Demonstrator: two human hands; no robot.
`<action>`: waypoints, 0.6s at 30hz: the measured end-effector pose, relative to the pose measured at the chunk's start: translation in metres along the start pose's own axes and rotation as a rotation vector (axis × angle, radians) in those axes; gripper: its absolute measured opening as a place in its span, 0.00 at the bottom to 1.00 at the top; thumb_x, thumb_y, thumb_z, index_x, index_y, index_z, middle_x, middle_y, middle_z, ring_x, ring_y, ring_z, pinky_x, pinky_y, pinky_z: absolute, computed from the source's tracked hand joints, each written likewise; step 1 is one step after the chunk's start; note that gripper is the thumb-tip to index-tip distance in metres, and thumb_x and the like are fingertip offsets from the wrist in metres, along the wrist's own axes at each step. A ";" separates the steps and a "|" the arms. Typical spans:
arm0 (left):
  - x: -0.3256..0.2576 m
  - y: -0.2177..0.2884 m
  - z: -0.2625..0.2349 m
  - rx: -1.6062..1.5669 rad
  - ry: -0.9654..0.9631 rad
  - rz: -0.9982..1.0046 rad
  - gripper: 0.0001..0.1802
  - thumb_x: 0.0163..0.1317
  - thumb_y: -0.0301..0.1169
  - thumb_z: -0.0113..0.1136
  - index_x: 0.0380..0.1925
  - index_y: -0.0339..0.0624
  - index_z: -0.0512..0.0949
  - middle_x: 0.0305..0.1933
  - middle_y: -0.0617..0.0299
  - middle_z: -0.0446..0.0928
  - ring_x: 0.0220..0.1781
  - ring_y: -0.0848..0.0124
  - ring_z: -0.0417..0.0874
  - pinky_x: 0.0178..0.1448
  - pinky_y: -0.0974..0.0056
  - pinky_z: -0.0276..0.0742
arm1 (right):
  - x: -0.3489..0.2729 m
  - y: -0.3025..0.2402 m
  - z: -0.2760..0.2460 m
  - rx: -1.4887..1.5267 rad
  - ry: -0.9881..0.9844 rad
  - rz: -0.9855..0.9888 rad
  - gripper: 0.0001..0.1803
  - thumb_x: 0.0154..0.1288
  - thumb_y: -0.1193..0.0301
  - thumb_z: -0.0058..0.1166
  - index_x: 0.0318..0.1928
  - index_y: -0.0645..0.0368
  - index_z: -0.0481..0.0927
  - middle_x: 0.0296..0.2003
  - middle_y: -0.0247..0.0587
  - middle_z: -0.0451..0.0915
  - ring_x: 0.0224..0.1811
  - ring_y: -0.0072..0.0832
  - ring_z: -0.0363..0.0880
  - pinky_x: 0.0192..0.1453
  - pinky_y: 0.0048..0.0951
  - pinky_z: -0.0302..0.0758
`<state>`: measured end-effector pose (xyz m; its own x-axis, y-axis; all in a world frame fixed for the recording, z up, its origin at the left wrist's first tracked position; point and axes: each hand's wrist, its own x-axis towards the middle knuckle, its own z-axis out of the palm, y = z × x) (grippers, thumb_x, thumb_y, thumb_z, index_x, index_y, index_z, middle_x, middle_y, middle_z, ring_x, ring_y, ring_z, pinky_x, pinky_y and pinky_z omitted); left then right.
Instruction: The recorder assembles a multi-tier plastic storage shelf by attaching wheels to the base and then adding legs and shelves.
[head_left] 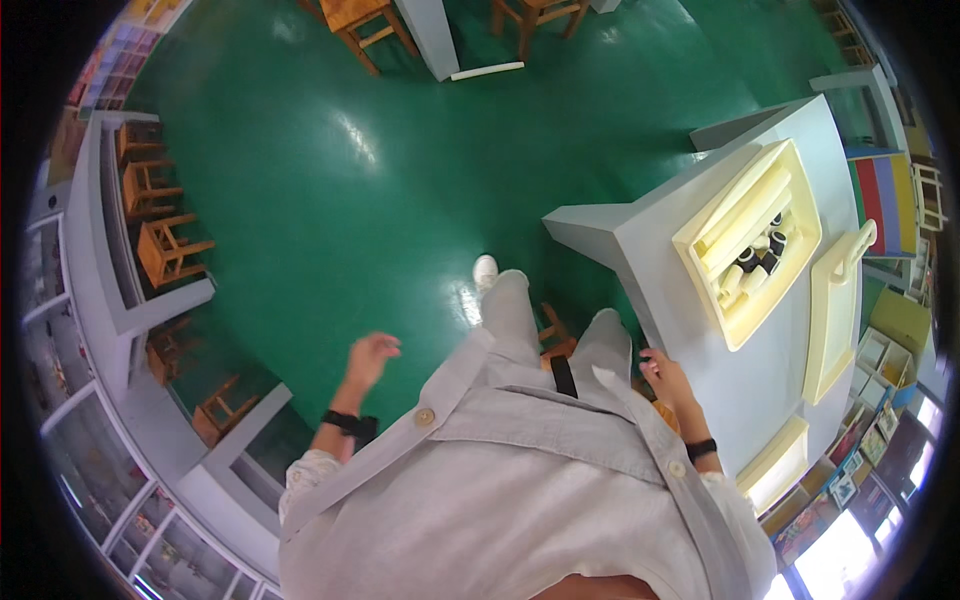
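My left hand [372, 360] hangs in the air over the green floor, its fingers loosely bent and nothing visible in them. Close to the near left edge of the grey table is my right hand [662, 375], fingers partly curled and a little apart. A small dark patch shows at its fingertips, too small to make out. A cream tray [735, 322] on the table holds pale tubes [745, 215] and several short black-and-cream pieces [765, 255]. It lies apart from both hands.
The grey table [690, 300] has an angular leg at its far left. A cream lid with a handle [835, 310] and another cream tray [780, 465] lie farther right. A wooden stool [555, 330] is by my legs. More stools [170, 250] line the left tables.
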<state>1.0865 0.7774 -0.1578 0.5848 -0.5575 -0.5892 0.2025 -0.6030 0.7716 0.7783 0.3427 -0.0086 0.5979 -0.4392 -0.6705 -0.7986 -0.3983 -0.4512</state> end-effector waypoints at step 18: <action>0.158 0.177 -0.112 0.494 -0.098 0.015 0.10 0.56 0.31 0.49 0.30 0.37 0.76 0.24 0.53 0.78 0.28 0.63 0.80 0.34 0.65 0.73 | 0.054 0.089 0.104 0.570 0.085 0.462 0.13 0.59 0.67 0.42 0.36 0.66 0.71 0.24 0.46 0.76 0.20 0.31 0.77 0.24 0.29 0.75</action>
<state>1.3025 0.6464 -0.0879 0.5038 -0.6050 -0.6166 -0.2155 -0.7792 0.5886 0.7320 0.3673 -0.1459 0.1766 -0.5313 -0.8286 -0.8684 0.3122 -0.3853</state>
